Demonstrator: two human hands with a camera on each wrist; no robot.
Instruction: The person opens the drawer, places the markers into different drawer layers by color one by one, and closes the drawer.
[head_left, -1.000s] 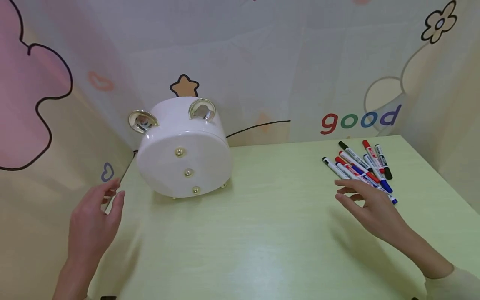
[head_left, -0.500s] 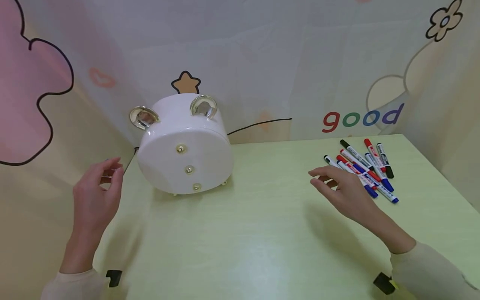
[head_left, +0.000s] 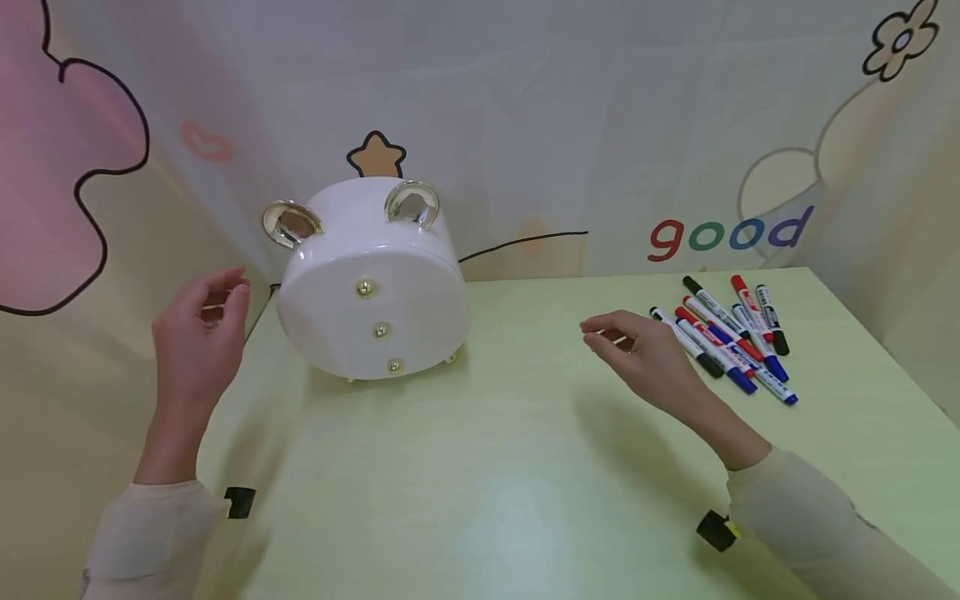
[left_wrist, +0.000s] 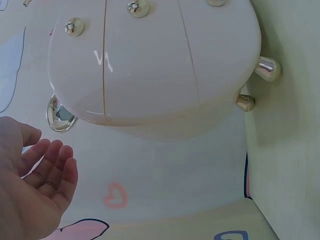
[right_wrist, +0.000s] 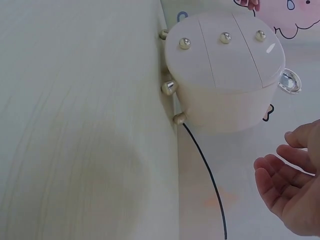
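A rounded white drawer box (head_left: 330, 325) with gold knobs, gold ring-shaped ears and small gold feet stands at the back left of the table. Thin seams divide its front in the left wrist view. My left hand (head_left: 197, 346) hovers just left of the box, fingers loosely bent and holding nothing; the same hand (left_wrist: 35, 185) shows its palm in the left wrist view, near one ear. Right of the box, apart from it, my right hand (head_left: 648, 358) is raised over the table with loosely bent fingers and nothing in them.
Several markers (head_left: 738, 333) with black, red and blue caps lie in a loose pile on the right of the pale green table (head_left: 480, 467). A printed curtain (head_left: 517, 125) hangs behind and along the sides. A dark line (right_wrist: 207, 165) runs across the curtain beside the box.
Both hands have moved forward over the table. The right hand has also shifted left, away from the markers and toward the box. The box and markers have stayed in place.
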